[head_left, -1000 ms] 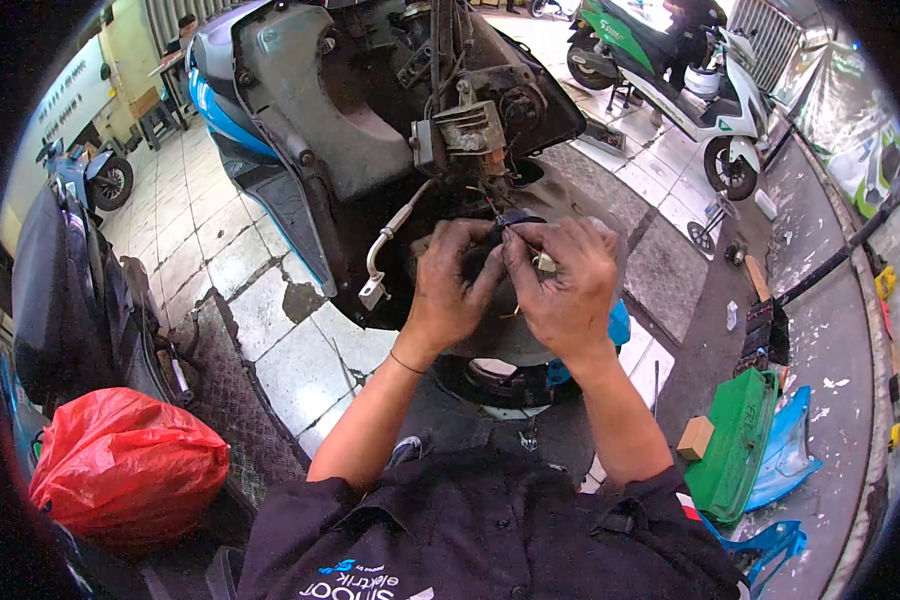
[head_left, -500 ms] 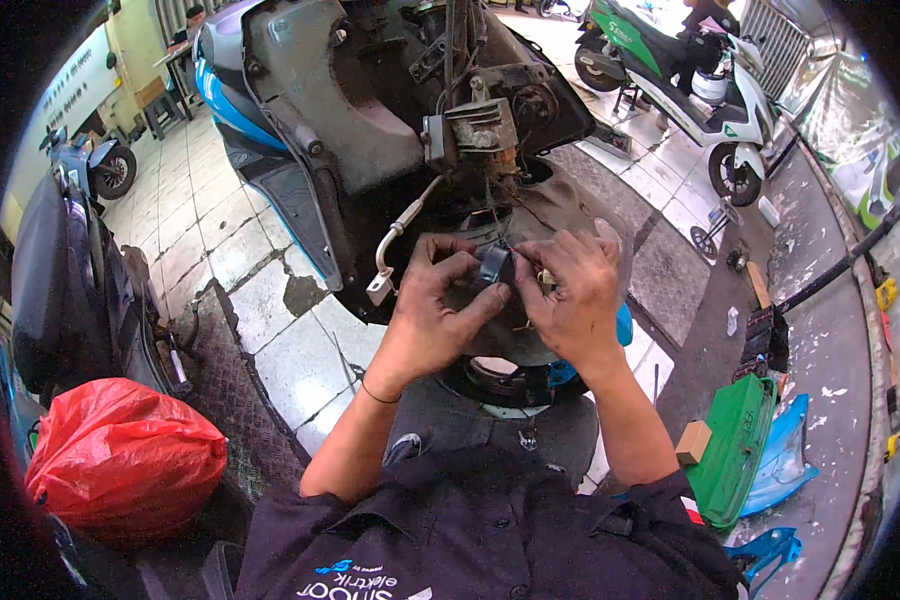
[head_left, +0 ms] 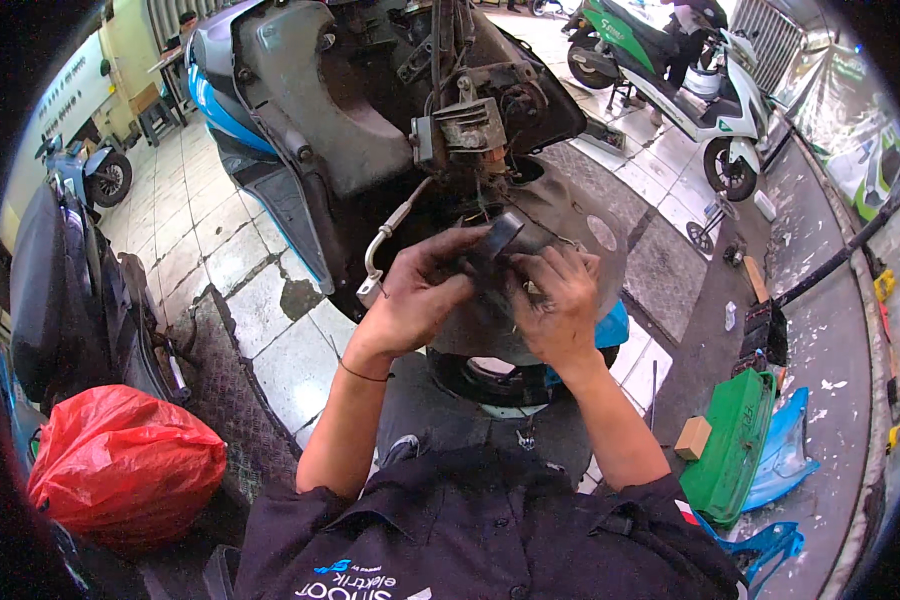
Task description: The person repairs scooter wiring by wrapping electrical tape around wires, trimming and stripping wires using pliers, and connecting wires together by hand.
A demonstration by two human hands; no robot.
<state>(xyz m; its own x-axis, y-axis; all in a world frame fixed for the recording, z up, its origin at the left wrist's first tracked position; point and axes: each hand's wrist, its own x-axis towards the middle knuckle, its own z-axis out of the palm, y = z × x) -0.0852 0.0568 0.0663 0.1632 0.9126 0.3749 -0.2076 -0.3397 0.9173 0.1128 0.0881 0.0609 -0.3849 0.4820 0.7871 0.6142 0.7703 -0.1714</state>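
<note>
A roll of black tape [head_left: 505, 233] sits at the fingertips of my left hand [head_left: 418, 293], which is closed on it. Close beside it, my right hand [head_left: 558, 303] has its fingers curled into a pinch; what they hold is dark and hidden. Both hands hover over the dark front mudguard [head_left: 605, 235] of a scooter with its front panels off. Thin wires [head_left: 478, 205] hang just beyond my fingers, below a dusty finned metal part [head_left: 473, 128] on the scooter's front.
A red plastic bag [head_left: 125, 465] rests at the lower left, near a black scooter seat [head_left: 50, 290]. On the right lie a green toolbox [head_left: 735, 450], a small cardboard box [head_left: 692, 438] and blue panels [head_left: 785, 450]. A green and white scooter [head_left: 660, 80] stands farther back.
The tape roll has moved up and turned between my hands. My right hand has turned and curled its fingers more. The whole view has shifted slightly.
</note>
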